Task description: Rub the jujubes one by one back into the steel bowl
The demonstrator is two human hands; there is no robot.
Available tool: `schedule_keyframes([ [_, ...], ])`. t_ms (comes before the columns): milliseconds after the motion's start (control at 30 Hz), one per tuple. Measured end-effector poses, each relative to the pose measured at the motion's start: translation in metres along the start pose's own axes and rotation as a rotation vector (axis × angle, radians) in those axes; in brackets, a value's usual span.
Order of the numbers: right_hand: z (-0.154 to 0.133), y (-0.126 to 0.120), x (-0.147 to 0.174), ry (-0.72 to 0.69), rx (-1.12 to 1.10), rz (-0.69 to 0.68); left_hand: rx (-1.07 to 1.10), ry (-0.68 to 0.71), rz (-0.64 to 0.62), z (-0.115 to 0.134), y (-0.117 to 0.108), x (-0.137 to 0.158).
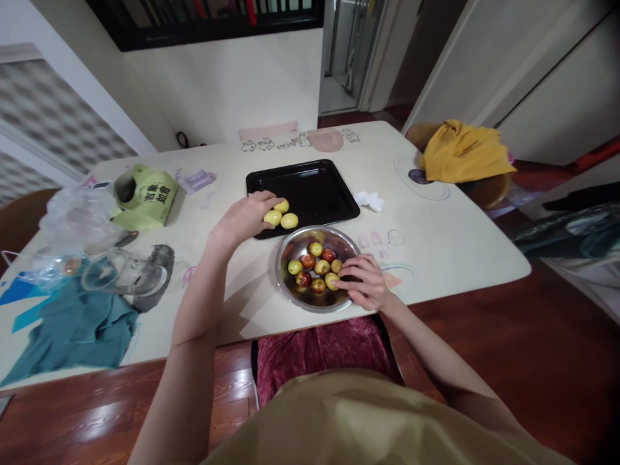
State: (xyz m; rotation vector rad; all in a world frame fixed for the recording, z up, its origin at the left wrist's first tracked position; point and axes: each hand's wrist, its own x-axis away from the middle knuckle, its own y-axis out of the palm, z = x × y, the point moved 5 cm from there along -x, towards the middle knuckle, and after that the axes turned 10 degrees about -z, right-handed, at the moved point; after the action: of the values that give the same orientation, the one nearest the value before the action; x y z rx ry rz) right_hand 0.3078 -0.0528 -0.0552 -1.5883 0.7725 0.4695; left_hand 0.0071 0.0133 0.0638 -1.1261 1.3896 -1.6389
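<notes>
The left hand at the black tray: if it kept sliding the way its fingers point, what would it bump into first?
The left hand points right, into the black tray. Its fingertips already touch the three yellow-green fruits at the tray's near corner, so it would probably push those first; beyond them is bare tray floor.

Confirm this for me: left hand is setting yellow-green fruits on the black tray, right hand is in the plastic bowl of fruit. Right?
Not quite. The head view shows the bowl is shiny metal, not plastic. The rest holds: left hand at the yellow-green fruits on the black tray, right hand in the bowl.
</notes>
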Motion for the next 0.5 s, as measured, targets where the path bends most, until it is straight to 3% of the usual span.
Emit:
schedule_keyframes([
  [233,0.000,0.000,-0.004,0.029,0.025,-0.002,0.051,-0.054,-0.093,-0.021,0.018,-0.014],
  [500,0.001,-0.004,0.001,0.081,0.064,0.029,0.054,-0.092,-0.182,-0.024,0.034,-0.033],
])
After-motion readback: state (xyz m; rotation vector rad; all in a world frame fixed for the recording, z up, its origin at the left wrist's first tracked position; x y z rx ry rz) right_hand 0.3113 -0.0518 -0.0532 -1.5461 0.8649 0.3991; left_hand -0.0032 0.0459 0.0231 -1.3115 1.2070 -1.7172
